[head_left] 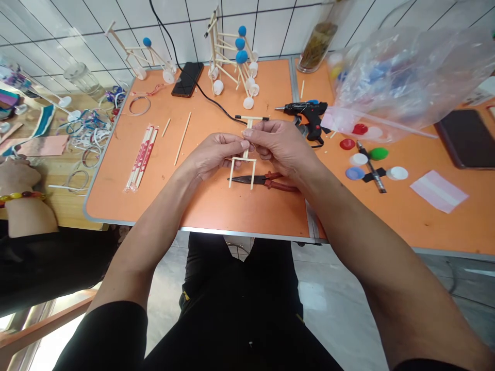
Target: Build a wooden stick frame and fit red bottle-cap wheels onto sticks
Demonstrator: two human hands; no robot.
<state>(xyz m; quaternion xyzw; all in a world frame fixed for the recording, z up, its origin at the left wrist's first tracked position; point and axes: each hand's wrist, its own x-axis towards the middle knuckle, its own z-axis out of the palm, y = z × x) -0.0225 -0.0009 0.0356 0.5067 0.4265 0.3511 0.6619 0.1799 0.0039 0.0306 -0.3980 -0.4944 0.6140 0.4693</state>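
With both bare hands meeting over the orange table (216, 206), left hand (216, 154) and right hand (276, 144) pinching the pale wooden stick frame (243, 159) mid-stem, dark-tipped crossbar away from the person, two prongs nearer, red-handled pliers (266, 180) just beside, black glue gun (309, 114) beyond right hand.

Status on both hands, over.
Left hand and right hand: fingers on stick frame. Pliers right by its legs. Glue gun beyond right hand.

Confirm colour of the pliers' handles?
Red, on the pliers beside the stick frame; shows best in the head view.
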